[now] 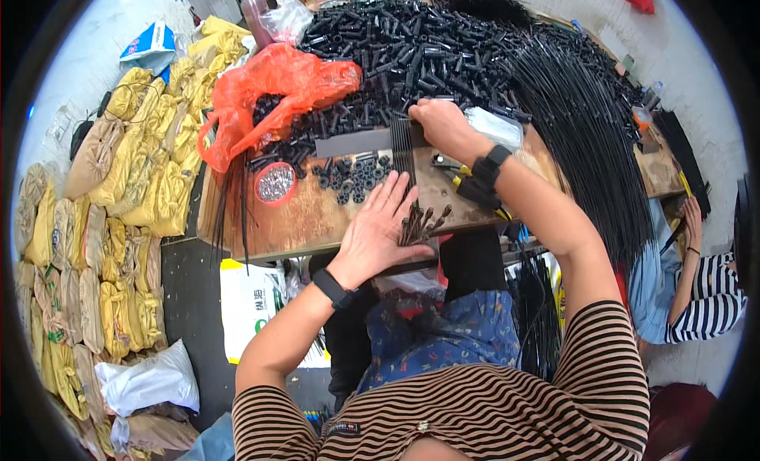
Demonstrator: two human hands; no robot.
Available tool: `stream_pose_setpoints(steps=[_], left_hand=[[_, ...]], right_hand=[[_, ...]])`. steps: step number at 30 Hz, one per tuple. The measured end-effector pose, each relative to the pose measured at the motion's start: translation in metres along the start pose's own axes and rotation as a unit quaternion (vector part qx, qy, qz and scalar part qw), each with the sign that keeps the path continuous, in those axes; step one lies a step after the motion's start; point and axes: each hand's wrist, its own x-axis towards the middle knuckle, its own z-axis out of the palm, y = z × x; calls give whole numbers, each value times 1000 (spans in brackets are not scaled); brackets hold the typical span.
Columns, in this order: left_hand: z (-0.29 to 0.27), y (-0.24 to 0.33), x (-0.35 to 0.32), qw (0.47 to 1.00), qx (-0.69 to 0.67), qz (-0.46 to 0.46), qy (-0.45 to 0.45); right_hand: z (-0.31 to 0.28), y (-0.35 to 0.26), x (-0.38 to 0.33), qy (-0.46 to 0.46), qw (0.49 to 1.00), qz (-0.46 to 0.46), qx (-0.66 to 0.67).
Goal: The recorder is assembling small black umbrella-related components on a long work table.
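A bundle of thin dark rods (402, 148) lies on the wooden table in front of me, its brownish metal ends (423, 223) fanned toward me. My left hand (376, 227) is open, fingers stretched, resting against the bundle's left side, with the thumb below the metal ends. At the bundle's far end, my right hand (446, 127) is closed; what its fingers pinch is hidden. A flat grey bar (352, 142) runs leftward from the rods. Beneath my right forearm lie pliers (473, 193) with black-and-yellow handles. Small black rings (356, 180) sit left of the bundle.
Black tubes (412, 49) are heaped across the back, and long black rods (590, 136) spread on the right. A red dish (275, 184) of small metal pieces and an orange plastic bag (269, 93) stand left. Yellow sacks (162, 168) line the floor. A person (704, 295) sits at right.
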Motion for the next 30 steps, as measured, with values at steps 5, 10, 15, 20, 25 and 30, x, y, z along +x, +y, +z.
stream_pose_setpoints(steps=[5,10,15,20,25,30], left_hand=[[0,3,-4,1000,3,5,-26],[1,5,-8,1000,9,5,-25],[1,3,-9,1000,9,12,-16],[1,2,-6,1000,-8,3,-5],[1,0,-8,1000,-22,15,15],[3,-1,-9,999,-29,23,26]], right_hand=[[0,-7,-8,8,1000,1,9],[0,-6,-9,20,1000,-9,5],[1,-6,-7,19,1000,-10,15],[6,0,-8,34,998,-17,51],[7,-1,-2,44,997,-30,57],[7,-1,1,42,997,-27,66]])
